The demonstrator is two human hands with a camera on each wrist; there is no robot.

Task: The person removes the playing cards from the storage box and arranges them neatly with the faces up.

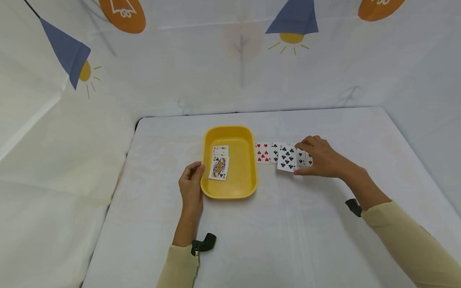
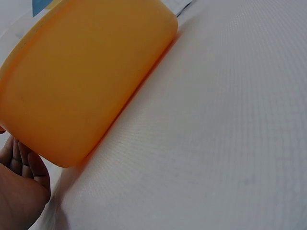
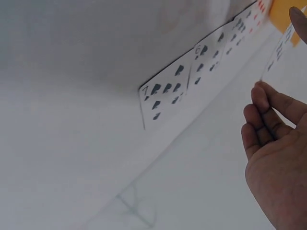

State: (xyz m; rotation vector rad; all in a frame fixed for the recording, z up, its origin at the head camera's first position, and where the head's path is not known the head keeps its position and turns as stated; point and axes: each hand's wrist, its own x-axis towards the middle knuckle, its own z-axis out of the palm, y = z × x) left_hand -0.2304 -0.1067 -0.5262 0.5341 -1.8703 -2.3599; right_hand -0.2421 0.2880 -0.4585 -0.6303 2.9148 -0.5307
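Observation:
My right hand [image 1: 322, 158] pinches an eight of clubs [image 1: 287, 158] by its edges, thumb at the near side and fingers at the far side. The card is held over a row of face-up cards on the table. That row includes a seven of hearts [image 1: 263, 153], a seven of clubs [image 1: 274, 152] partly covered by the held card, and a seven of spades [image 3: 165, 91] at the right end. My left hand [image 1: 191, 184] grips the left rim of a yellow tray [image 1: 241, 188]. Inside the tray, a queen of clubs [image 1: 219, 168] overlaps other face-up cards [image 1: 220, 150].
A white cloth covers the table [image 1: 273, 240]. White fabric walls [image 1: 201, 72] with printed lamps stand behind and at both sides. The tray's right wall borders the card row.

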